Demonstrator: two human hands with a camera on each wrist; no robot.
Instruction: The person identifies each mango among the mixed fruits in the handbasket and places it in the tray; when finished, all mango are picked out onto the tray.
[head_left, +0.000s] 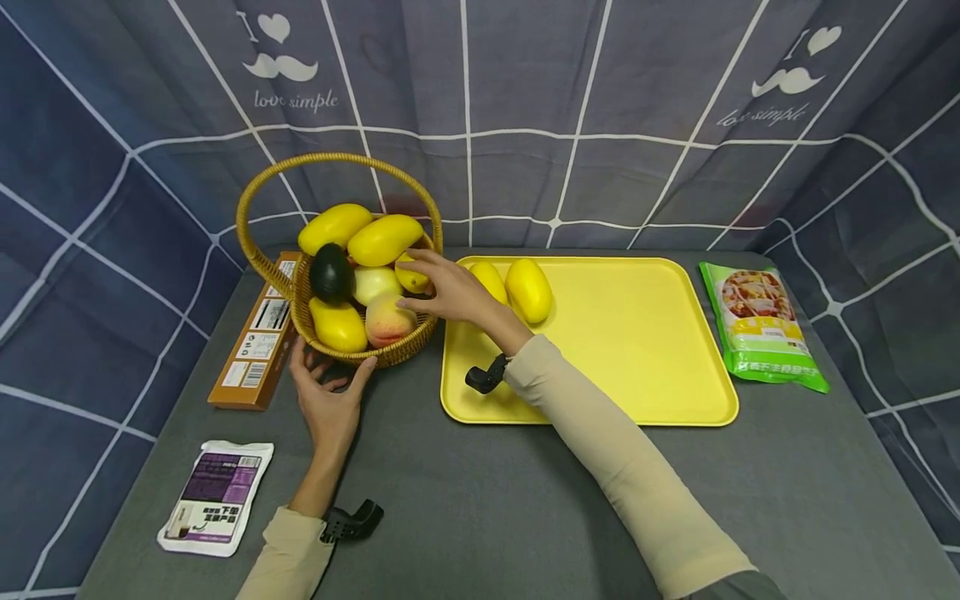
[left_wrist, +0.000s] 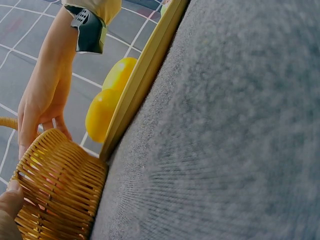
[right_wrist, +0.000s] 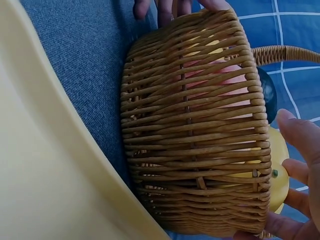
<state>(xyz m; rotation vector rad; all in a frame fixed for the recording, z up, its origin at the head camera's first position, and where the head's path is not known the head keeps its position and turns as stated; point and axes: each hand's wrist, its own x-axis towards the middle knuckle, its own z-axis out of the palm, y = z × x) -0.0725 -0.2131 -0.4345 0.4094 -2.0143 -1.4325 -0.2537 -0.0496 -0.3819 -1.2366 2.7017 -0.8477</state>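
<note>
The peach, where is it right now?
In the head view, the peach is in the basket left of the tray, by the near rim, right of a yellow fruit.

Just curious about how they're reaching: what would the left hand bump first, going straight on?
Most likely the woven basket, whose near side the left hand appears to touch.
</note>
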